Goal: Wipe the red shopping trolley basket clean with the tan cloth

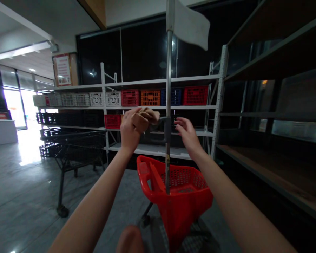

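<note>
My left hand (130,130) is raised and closed around a small tan, cloth-like thing (144,117), pressed against the grey handle (160,130) on a metal pole (169,105). My right hand (186,135) hovers just right of the pole with its fingers apart and slightly curled, holding nothing. The pole rises from a red plastic basket cart (179,196) right below my arms and carries a white flag (191,24) at its top.
A dark wire shopping cart (73,147) stands to the left on the glossy tiled floor. White shelving (158,107) ahead holds white, red, orange and blue crates. Dark wooden shelves (276,168) line the right side. A bright entrance lies far left.
</note>
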Available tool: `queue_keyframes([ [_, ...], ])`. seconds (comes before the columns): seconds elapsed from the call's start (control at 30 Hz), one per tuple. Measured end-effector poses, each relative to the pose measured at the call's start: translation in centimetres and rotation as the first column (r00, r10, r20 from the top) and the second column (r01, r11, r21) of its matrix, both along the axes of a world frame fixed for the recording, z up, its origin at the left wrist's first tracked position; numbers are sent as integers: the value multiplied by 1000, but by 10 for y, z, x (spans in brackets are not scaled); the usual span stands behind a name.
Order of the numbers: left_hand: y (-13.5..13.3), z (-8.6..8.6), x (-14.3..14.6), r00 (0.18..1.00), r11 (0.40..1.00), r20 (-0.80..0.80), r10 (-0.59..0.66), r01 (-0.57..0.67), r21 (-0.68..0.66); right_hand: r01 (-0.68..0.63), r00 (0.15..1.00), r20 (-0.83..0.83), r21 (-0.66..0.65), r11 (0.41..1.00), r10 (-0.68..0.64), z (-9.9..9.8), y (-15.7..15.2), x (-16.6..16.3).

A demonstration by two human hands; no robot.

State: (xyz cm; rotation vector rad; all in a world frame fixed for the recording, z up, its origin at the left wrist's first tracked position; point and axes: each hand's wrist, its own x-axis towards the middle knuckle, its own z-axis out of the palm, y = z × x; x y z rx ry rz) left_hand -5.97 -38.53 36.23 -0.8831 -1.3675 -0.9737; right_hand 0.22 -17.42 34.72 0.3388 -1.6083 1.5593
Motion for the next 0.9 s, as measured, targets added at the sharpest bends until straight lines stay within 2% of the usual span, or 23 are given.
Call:
queue_keyframes([
  [0.07, 4, -20, -6, 998, 996, 55, -34, 39, -86, -100, 989, 113, 5, 995, 98, -15, -4, -17],
  [0.17, 14, -52, -8, 997, 1000, 73, -10, 12, -21, -226, 963, 147, -28, 974, 228, -38, -19, -33],
  [0.23, 19, -55, -7, 996, 1000, 86, 23, -24, 14, -221, 969, 102, -45, 974, 225, -46, -27, -38],
  [0.3, 24, -36, -5, 988, 998, 145, 45, -39, -43, -213, 974, 77, -36, 976, 215, -49, -30, -40],
  [0.37, 34, 0, -3, 979, 984, 188, 80, -48, -172, -219, 972, 78, -17, 976, 220, -48, -31, -40],
  [0.47, 55, 51, 5, 969, 922, 184, 163, -84, -377, -213, 972, 101, -14, 977, 213, -47, -28, -38],
  [0.53, 65, 65, 13, 954, 884, 200, 223, -111, -454, -202, 974, 105, -23, 979, 203, -47, -25, -37],
  [0.6, 64, 59, 24, 939, 870, 221, 265, -133, -476, -208, 973, 98, -29, 978, 210, -48, -23, -37],
  [0.8, 16, -3, 46, 947, 905, 147, 285, -215, -367, -246, 965, 82, -44, 968, 249, -51, -22, -39],
  [0.9, 1, -13, 44, 949, 919, 147, 280, -221, -326, -228, 967, 96, -71, 971, 234, -51, -25, -41],
])
